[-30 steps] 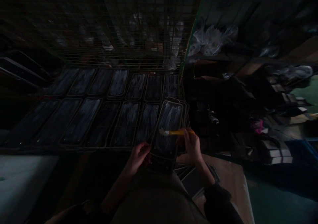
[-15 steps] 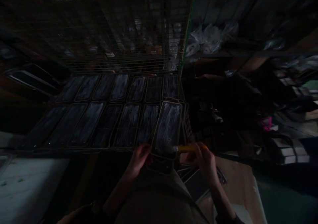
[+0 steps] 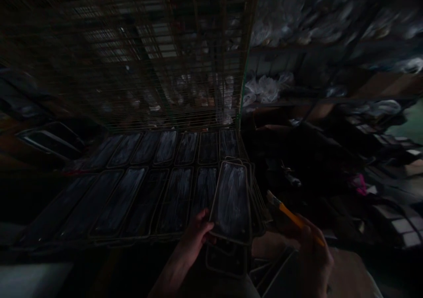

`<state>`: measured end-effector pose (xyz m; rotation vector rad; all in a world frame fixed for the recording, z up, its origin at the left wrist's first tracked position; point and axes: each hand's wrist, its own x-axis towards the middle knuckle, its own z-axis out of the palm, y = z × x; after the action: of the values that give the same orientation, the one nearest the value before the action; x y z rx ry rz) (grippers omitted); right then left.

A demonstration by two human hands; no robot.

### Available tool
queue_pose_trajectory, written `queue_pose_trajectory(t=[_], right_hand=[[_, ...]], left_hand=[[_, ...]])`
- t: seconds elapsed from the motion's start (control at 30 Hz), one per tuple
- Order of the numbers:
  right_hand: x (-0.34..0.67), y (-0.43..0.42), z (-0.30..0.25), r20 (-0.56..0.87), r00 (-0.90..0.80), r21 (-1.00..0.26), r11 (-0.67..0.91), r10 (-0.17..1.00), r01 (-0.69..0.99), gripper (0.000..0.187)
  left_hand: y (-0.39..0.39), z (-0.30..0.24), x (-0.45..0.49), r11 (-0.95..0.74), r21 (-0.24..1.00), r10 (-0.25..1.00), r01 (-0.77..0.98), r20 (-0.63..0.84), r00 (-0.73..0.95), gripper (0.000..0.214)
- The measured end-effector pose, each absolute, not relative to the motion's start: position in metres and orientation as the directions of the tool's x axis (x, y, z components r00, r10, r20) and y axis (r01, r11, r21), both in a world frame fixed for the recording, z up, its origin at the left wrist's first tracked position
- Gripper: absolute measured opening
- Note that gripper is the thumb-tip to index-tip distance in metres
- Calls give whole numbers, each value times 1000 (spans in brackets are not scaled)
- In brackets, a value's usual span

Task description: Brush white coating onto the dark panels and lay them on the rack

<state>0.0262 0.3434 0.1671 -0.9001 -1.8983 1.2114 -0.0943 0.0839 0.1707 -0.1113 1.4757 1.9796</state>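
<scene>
The scene is very dark. My left hand (image 3: pixel 195 235) grips the lower left edge of a dark rectangular panel (image 3: pixel 232 201) with a pale frame and whitish streaks on its face; it tops a small fanned stack. My right hand (image 3: pixel 313 256) is closed round the yellow handle of a small brush (image 3: pixel 287 212), whose bristle tip points up and left, just right of the panel and off its surface. Two rows of similar streaked panels (image 3: pixel 132 196) lie side by side on a wire rack shelf (image 3: pixel 99 243) in front of me.
Wire mesh shelves (image 3: pixel 158 69) rise above the rack. More dark panels lie below my hands (image 3: pixel 228 258). Cluttered shelves with plastic bags (image 3: pixel 264 89) stand to the right. A pale surface (image 3: pixel 29 280) shows at bottom left, a brown board (image 3: pixel 350 276) at bottom right.
The brush has left the panel's face and swung out to the right, now pointing up-left. The camera has tilted, so rack and panels sit lower in view.
</scene>
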Motion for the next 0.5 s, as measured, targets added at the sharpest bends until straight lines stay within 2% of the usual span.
queue_pose_trajectory(t=[0.1, 0.23, 0.33, 0.5], right_hand=[[23, 332, 172, 212, -495, -921, 342, 842, 187, 54], [4, 316, 186, 260, -538, -905, 397, 802, 154, 48], [-17, 300, 191, 194, -639, -944, 319, 744, 84, 41], [-55, 272, 179, 101, -765, -976, 213, 636, 48, 36]], left_hand=[[79, 173, -107, -146, 819, 485, -556, -431, -761, 25], [67, 154, -114, -2, 789, 482, -615, -538, -692, 33], [58, 134, -116, 64, 769, 543, -636, -562, -624, 42], [51, 116, -120, 47, 757, 596, -652, -545, -590, 53]])
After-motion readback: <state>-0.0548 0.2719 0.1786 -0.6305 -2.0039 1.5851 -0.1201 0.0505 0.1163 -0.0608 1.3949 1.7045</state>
